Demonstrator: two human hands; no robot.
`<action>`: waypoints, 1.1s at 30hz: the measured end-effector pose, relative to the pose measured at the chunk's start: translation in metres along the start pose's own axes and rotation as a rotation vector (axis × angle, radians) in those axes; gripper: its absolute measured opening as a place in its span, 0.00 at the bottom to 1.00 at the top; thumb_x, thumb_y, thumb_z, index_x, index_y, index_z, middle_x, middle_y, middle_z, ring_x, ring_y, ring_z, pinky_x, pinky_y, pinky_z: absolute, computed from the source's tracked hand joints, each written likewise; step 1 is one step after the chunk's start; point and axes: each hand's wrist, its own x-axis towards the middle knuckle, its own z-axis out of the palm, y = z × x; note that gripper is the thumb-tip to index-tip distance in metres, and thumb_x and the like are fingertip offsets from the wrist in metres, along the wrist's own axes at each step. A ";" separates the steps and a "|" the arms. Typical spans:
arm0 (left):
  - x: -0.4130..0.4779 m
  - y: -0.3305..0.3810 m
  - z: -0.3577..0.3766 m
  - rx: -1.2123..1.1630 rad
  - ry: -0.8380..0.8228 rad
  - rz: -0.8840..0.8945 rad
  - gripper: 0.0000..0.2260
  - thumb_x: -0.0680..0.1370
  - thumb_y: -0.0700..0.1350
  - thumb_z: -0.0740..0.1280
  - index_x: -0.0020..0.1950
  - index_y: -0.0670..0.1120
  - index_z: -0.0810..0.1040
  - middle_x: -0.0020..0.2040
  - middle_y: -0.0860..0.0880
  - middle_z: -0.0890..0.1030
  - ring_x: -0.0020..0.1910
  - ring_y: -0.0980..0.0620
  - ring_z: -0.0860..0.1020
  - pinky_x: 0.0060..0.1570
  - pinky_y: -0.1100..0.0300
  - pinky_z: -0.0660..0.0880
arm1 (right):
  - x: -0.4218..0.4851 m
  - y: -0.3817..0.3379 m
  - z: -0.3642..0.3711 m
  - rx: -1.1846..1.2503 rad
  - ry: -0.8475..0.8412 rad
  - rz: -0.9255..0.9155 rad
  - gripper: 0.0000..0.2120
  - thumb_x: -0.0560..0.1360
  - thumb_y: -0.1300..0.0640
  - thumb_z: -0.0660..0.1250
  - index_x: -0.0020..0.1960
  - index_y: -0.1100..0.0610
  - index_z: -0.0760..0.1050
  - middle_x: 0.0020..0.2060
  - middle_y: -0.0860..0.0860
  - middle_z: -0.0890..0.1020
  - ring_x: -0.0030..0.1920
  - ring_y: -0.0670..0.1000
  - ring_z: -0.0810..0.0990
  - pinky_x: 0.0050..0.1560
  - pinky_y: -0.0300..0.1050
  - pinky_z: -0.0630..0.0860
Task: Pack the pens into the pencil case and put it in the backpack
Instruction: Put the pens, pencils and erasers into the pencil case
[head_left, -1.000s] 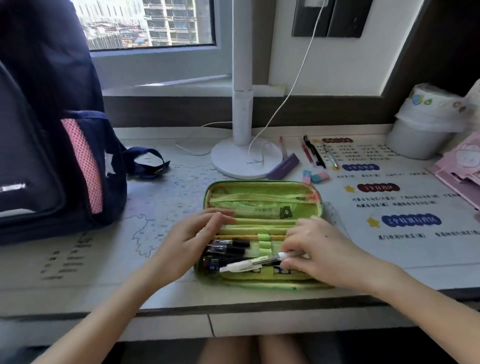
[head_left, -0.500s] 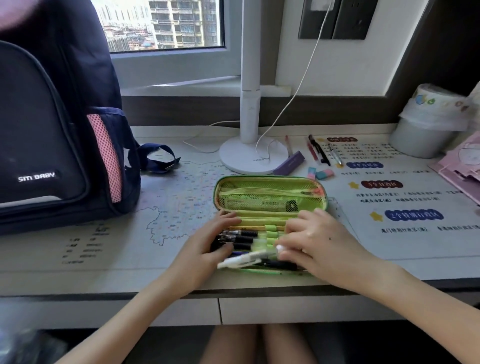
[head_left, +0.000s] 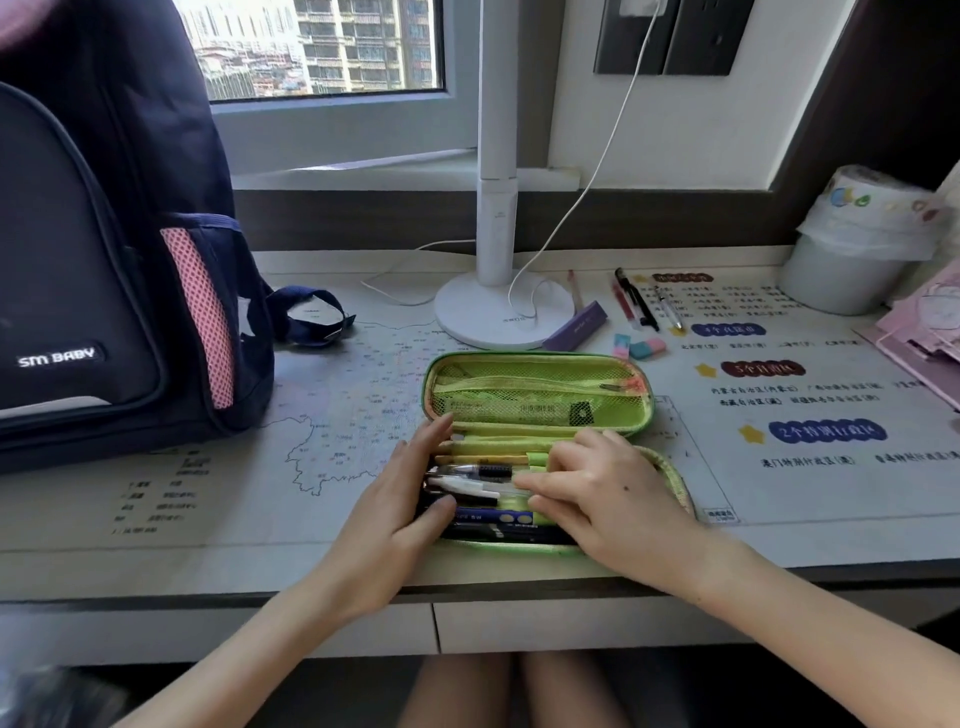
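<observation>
The desk (head_left: 156, 566) carries a backpack (head_left: 93, 291) at its left edge, an open pencil case (head_left: 535, 395) near the front edge, and a lamp base (head_left: 483, 317), loose pens (head_left: 636, 304) and erasers (head_left: 641, 347) toward the back edge.

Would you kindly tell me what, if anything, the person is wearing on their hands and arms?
Nothing shows: the left hand and right hand are bare, with no gloves, rings, watch or bracelets, and both forearms are uncovered, with no sleeve reaching into view.
</observation>
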 end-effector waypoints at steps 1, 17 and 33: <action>0.001 0.002 -0.002 -0.077 0.010 -0.025 0.27 0.72 0.52 0.61 0.71 0.61 0.58 0.69 0.59 0.67 0.68 0.64 0.65 0.69 0.55 0.62 | 0.000 -0.001 0.001 -0.004 -0.009 -0.007 0.16 0.75 0.47 0.56 0.52 0.46 0.82 0.32 0.46 0.75 0.35 0.49 0.72 0.37 0.42 0.63; 0.110 0.045 -0.028 -0.001 0.189 0.061 0.07 0.76 0.49 0.62 0.48 0.54 0.80 0.53 0.59 0.79 0.48 0.57 0.78 0.48 0.61 0.74 | 0.052 0.148 -0.034 0.042 0.124 0.697 0.13 0.78 0.57 0.61 0.59 0.59 0.78 0.53 0.58 0.80 0.52 0.58 0.77 0.46 0.44 0.68; 0.330 0.030 0.043 0.605 0.039 -0.128 0.10 0.75 0.38 0.58 0.39 0.40 0.78 0.45 0.43 0.81 0.41 0.43 0.77 0.40 0.56 0.76 | 0.153 0.270 0.005 0.340 -0.047 1.267 0.27 0.67 0.49 0.75 0.60 0.61 0.74 0.56 0.57 0.80 0.54 0.58 0.79 0.47 0.45 0.75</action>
